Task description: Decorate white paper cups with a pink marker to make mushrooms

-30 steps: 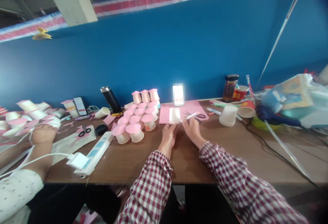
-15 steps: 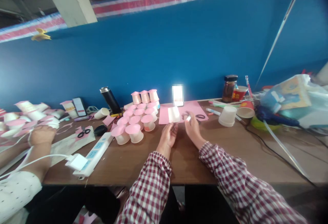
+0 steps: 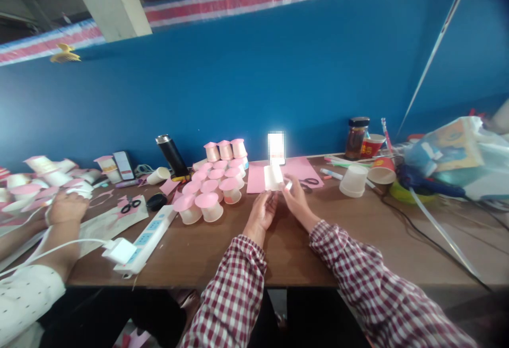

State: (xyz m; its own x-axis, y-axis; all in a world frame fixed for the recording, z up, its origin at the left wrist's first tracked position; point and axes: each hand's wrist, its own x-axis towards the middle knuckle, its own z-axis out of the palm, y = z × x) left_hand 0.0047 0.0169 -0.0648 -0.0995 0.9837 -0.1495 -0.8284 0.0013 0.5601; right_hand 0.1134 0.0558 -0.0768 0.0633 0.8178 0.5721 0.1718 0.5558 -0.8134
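My left hand point(image 3: 260, 212) holds a small white piece of paper point(image 3: 273, 176) upright just above the brown table point(image 3: 222, 252). My right hand point(image 3: 297, 202) grips a white pen point(image 3: 288, 185) whose end is right beside the paper's lower right corner. Behind the paper lies a pink sheet point(image 3: 304, 166) with black scissors point(image 3: 308, 181) on it. A lit phone point(image 3: 276, 147) stands at the sheet's far edge. Left of my hands stands a cluster of several white cups with pink lids point(image 3: 210, 189).
A co-worker's hand point(image 3: 66, 207) rests at the left among pink scraps and small scissors point(image 3: 130, 205). A white power strip point(image 3: 150, 235), black flask point(image 3: 172, 155), upturned white cup point(image 3: 353, 180), red paper cup point(image 3: 382, 170), jar point(image 3: 356, 137), plastic bag point(image 3: 457, 151) and cables point(image 3: 441, 231) are around.
My right hand turned the pen inward and moved left to the paper. The left hand raised the white paper slightly. The co-worker's hand stayed put.
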